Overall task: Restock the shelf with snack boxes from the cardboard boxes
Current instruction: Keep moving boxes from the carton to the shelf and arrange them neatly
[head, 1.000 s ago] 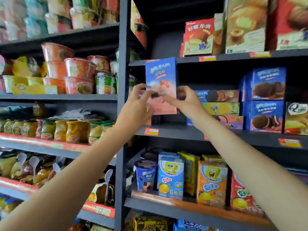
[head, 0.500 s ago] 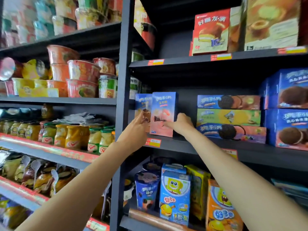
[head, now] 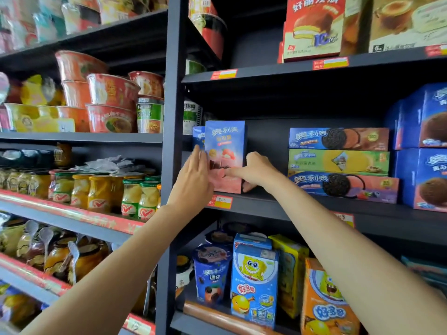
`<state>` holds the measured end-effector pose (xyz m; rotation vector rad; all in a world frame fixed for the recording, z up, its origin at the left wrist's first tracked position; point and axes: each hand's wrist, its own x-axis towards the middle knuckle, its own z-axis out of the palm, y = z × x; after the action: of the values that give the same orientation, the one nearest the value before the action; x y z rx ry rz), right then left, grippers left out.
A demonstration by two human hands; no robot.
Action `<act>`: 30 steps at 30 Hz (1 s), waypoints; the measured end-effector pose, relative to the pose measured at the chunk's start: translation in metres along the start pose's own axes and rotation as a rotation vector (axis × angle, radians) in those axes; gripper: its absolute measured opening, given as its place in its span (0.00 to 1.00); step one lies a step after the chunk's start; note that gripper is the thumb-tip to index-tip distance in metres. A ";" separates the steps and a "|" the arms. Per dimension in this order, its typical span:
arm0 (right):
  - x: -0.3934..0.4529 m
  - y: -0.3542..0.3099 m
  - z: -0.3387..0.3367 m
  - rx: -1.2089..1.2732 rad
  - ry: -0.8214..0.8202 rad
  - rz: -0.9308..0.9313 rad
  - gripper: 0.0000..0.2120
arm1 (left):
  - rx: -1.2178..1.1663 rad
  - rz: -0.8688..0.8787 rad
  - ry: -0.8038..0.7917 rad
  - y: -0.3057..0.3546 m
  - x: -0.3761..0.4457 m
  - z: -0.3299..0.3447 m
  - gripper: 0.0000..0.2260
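A blue-and-pink snack box point(head: 225, 155) was seen standing upright on the shelf point(head: 290, 209), its base resting near the front edge just above a price tag point(head: 220, 201). A second before, the same box had been held up in the air, higher than the shelf board; half a second before, it had been brought down to the board. It was now squared against a second box of the same kind point(head: 198, 137), which stood just beyond and to the outer side of the left hand.

The left hand point(head: 193, 182) was laid flat against the front and left edge of the box, fingers straight and together, nothing being gripped. The right hand point(head: 254, 171) was pressed to the lower right of the box, its thumb stretched across the front and its fingers bent round the right side near the base, so that the box was lightly held by it.

Well to the far side of the right hand, three flat cookie boxes point(head: 338, 163) were stacked, with bare shelf left between them and the hand.

From this it was judged that the placing of this box was almost finished, with only a last nudge and release wanted. The gap beside the right hand suggested that more boxes could be taken. No cardboard boxes were in view.
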<state>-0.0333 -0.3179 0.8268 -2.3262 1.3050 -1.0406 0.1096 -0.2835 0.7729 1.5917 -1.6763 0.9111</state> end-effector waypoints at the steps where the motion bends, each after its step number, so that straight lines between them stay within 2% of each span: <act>1: 0.001 -0.002 0.003 0.020 -0.002 -0.001 0.21 | 0.043 0.026 0.044 -0.002 -0.001 0.000 0.30; 3: 0.007 -0.005 0.012 0.067 0.015 0.008 0.17 | 0.184 0.113 0.061 -0.010 -0.002 0.000 0.27; 4: 0.011 -0.006 0.017 0.082 0.038 0.007 0.16 | 0.267 0.178 0.003 -0.011 -0.002 -0.002 0.22; 6: 0.018 -0.009 0.025 0.135 0.092 -0.004 0.13 | 0.411 0.302 -0.185 -0.013 -0.002 -0.004 0.07; 7: 0.019 -0.011 0.030 0.165 0.108 -0.012 0.13 | 0.363 0.253 -0.307 -0.013 -0.004 -0.003 0.05; 9: 0.021 -0.015 0.036 0.147 0.114 -0.013 0.19 | 0.281 0.076 -0.342 -0.010 -0.006 -0.003 0.13; 10: 0.020 -0.015 0.038 0.122 0.116 -0.011 0.18 | 0.219 0.041 -0.305 -0.009 -0.004 -0.003 0.15; 14: 0.018 -0.013 0.039 0.122 0.101 0.002 0.17 | 0.041 -0.055 -0.344 -0.011 -0.002 -0.009 0.21; 16: 0.015 -0.013 0.039 0.110 0.111 -0.018 0.19 | -0.046 -0.088 -0.298 -0.015 -0.002 -0.007 0.20; 18: 0.006 -0.014 0.043 0.110 0.220 -0.096 0.18 | -0.126 -0.059 -0.152 -0.016 -0.010 -0.005 0.18; 21: -0.017 -0.025 0.056 0.181 0.464 -0.319 0.13 | -0.225 0.035 0.145 -0.018 -0.032 -0.005 0.19; 23: -0.038 -0.037 0.077 0.232 0.521 -0.527 0.11 | -0.229 0.071 0.259 -0.028 -0.059 -0.006 0.18; 25: -0.062 -0.047 0.113 0.256 0.482 -0.652 0.12 | -0.266 0.013 0.328 -0.046 -0.100 0.001 0.15; 27: -0.089 -0.053 0.166 0.268 0.403 -0.677 0.12 | -0.320 -0.153 0.316 -0.075 -0.160 0.016 0.14; 30: -0.145 -0.040 0.278 0.260 0.120 -0.580 0.11 | -0.296 -0.346 0.098 -0.125 -0.284 0.048 0.15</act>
<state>0.1393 -0.2044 0.5875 -2.5119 0.4744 -1.4328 0.2512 -0.1702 0.5167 1.5404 -1.3402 0.5295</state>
